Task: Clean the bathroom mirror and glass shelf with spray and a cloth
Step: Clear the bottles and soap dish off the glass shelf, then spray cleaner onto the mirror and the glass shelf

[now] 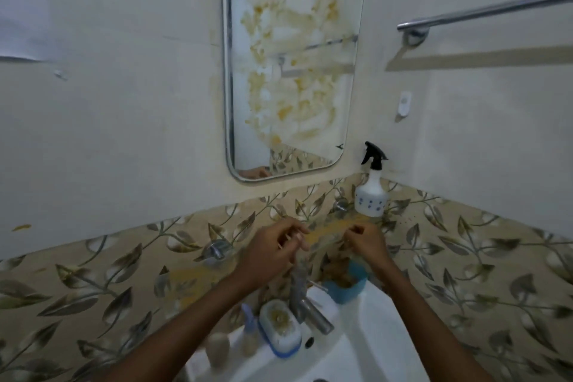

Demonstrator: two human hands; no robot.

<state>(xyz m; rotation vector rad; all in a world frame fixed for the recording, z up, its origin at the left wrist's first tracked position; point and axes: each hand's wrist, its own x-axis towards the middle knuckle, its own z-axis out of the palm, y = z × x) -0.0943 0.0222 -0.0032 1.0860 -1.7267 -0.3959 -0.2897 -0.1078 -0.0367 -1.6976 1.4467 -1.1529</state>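
Observation:
The mirror hangs on the wall, smeared with yellowish streaks and blotches. Below it the glass shelf runs along the leaf-patterned tiles between two metal brackets, with a yellow smear on it. A white spray bottle with a black trigger stands at the shelf's right end. My left hand and my right hand hover at the shelf's middle, fingers curled and pinched. A thin pale line shows at my left fingers; whether either hand grips the shelf I cannot tell. No cloth is visible.
Under the hands is a white basin with a metal tap. A blue cup, a soap dish and small bottles stand on its rim. A towel rail is on the right wall.

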